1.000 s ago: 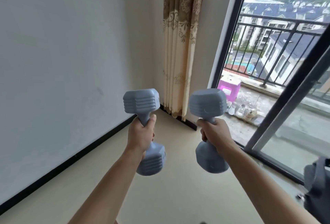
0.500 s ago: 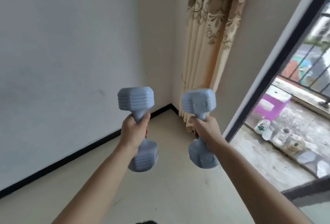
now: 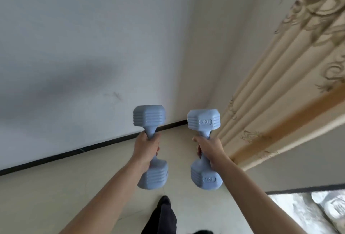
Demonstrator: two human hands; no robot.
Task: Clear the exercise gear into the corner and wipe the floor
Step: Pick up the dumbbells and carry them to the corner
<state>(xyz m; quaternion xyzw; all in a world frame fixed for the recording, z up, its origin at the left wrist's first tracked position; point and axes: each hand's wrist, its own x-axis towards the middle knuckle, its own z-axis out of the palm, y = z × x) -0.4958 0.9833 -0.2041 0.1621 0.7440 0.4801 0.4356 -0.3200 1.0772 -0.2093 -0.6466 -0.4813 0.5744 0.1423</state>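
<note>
A cream pleated curtain with a brown scroll pattern (image 3: 270,93) fills the right of the frame and comes down to the floor just beside the right hand (image 3: 210,148), its folds crowding the room corner at centre frame. A black skirting strip (image 3: 93,147) runs from the left edge to that corner along the foot of the white plaster wall (image 3: 74,47), which carries a soft grey shadow at middle left. The left hand (image 3: 147,149) is wrapped tight round the handle of a pale blue ribbed dumbbell (image 3: 149,117), held upright in the air at centre. The right hand grips a second pale blue dumbbell stamped 2KG (image 3: 203,121) the same way, just to the right, and the two weights are apart. Both handles are mostly hidden inside the fists. A dark trouser leg and shoe (image 3: 164,213) shows at bottom centre, cut off by the frame edge. At lower right, past a black door track (image 3: 306,189), lies rough grey concrete (image 3: 295,213) with a whitish object (image 3: 330,207) too blurred to name. The smooth beige floor (image 3: 56,196) spreads across the lower left.
</note>
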